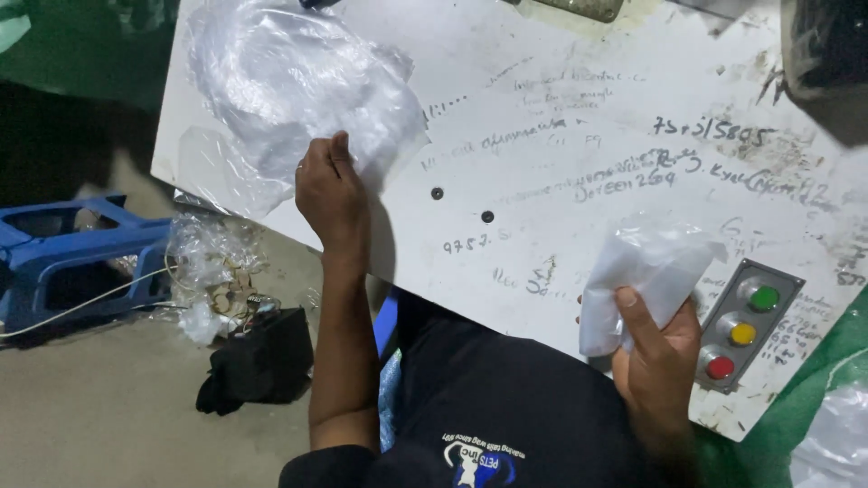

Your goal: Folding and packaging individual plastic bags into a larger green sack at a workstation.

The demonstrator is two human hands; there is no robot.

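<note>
My left hand (330,192) rests on the near edge of a heap of clear plastic bags (289,81) at the left end of a white scribbled-on tabletop (542,208); its fingers pinch the plastic. My right hand (658,342) is raised over the table's near right edge and grips a folded white item inside a clear plastic bag (637,271), thumb on its front. My dark shirt fills the bottom centre.
A grey panel with green, yellow and red buttons (746,325) is set in the table right of my right hand. On the floor to the left lie a blue plastic stool (72,258), crumpled plastic (212,262) and a black object (258,361). Green fabric (796,407) hangs at the right.
</note>
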